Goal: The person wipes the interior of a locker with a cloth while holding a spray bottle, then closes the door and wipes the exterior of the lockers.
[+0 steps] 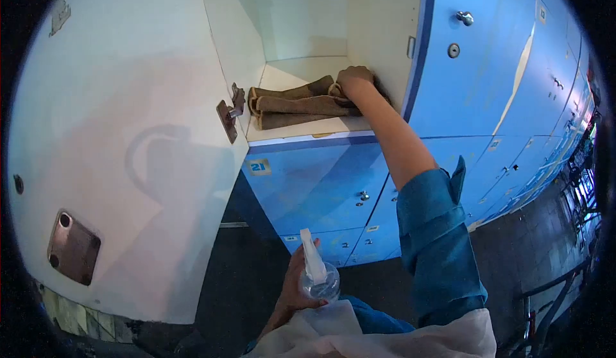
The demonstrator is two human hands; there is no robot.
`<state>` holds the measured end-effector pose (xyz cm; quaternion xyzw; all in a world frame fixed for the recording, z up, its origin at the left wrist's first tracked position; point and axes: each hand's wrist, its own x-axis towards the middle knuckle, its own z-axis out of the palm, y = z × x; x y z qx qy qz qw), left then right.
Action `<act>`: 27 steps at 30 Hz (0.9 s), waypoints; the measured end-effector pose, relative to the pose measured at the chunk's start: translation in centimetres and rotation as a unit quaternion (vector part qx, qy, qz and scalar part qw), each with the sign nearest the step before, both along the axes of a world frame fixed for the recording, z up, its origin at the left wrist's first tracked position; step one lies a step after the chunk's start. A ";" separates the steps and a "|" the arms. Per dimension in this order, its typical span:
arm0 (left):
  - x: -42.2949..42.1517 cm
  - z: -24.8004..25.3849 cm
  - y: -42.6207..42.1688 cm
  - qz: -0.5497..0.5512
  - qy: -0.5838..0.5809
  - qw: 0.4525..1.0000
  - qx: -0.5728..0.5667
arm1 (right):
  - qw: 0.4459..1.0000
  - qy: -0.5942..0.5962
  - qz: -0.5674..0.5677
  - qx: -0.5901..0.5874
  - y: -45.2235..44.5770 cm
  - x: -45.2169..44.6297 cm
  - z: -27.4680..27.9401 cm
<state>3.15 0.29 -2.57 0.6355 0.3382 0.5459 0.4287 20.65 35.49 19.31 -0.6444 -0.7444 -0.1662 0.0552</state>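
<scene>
My right hand (355, 80) reaches into an open locker compartment, its fingers curled down on the right end of a brown cloth bundle (301, 105). Soft, tube-like folds with pale edging make up the bundle, which lies flat on the compartment floor (289, 127); whether it is folded cloth or soft footwear I cannot tell. Something dark shows beside my wrist. Low in front of my body, my left hand (295, 287) is wrapped round a clear plastic bottle (324, 285) with a white spray head (312, 255). The bottle stands upright in my grip.
The white locker door (141, 133) hangs open on the left, with a metal hinge (229, 117) beside the compartment. Blue locker doors (475, 69) with small knobs and locks run off to the right. Dark floor (378, 290) lies below; metal railings (552, 306) stand at the lower right.
</scene>
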 end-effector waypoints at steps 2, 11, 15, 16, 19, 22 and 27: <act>0.0 0.2 -0.2 -0.001 0.017 1.000 0.017 | 1.000 -0.014 0.009 0.005 -1.8 0.2 0.2; 0.2 -1.0 -0.7 0.010 -0.030 0.999 0.041 | 0.986 -0.005 0.085 0.145 -9.9 2.3 -1.1; 0.5 -0.5 -1.1 0.007 -0.079 0.997 0.016 | 0.978 -0.018 0.079 0.191 -13.9 2.5 -1.9; 0.4 -1.3 -0.7 0.009 -0.078 0.996 0.033 | 0.975 -0.023 0.068 0.212 -14.5 2.5 -2.3; -0.4 -5.0 1.1 0.019 -0.053 0.995 0.084 | 0.960 -0.012 0.055 0.276 -16.1 2.3 -3.6; -0.9 -2.4 -0.2 0.013 -0.054 0.997 0.057 | 0.959 0.011 0.087 0.268 -16.7 3.0 -3.5; -0.8 -2.7 0.9 0.045 -0.125 0.990 0.046 | 0.949 0.118 0.144 0.256 -18.8 2.5 2.0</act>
